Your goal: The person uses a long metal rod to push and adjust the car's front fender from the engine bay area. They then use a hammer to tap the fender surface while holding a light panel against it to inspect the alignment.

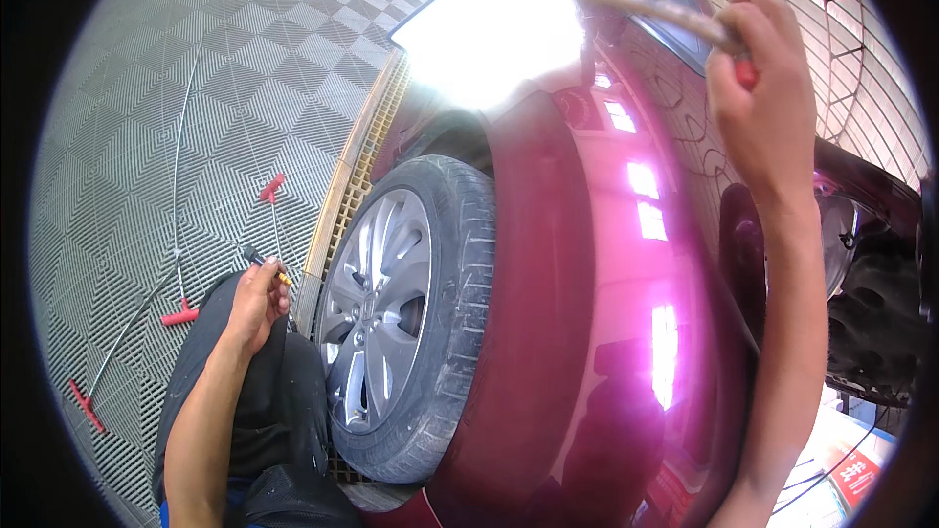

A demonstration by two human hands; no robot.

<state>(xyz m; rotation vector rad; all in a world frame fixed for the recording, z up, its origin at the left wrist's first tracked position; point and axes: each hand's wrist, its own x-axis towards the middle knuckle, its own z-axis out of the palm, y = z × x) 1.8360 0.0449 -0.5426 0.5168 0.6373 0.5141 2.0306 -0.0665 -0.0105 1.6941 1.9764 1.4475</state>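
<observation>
My right hand [763, 88] is raised at the upper right, its fingers wrapped round a brown stick-like tool [675, 15] with a red butt end. The tool is smeared by motion, and its far end is lost in the glare. At the lower left, above my knee, my left hand [259, 303] pinches a short pen-like tool [270, 266] with a black end and a yellow-orange tip. The dark red car fender [538, 332] curves between my hands. Beside my left hand stands the car's wheel [381, 303], with a silver rim.
A bright lamp panel [489, 29] glares over the fender. Long metal rods with red T-handles [181, 313] lie on the grey patterned floor tiles [117, 176]. Yellow floor grating [342, 196] runs by the wheel. At the right are an opening with a headlamp [839, 235] and a printed box [851, 474].
</observation>
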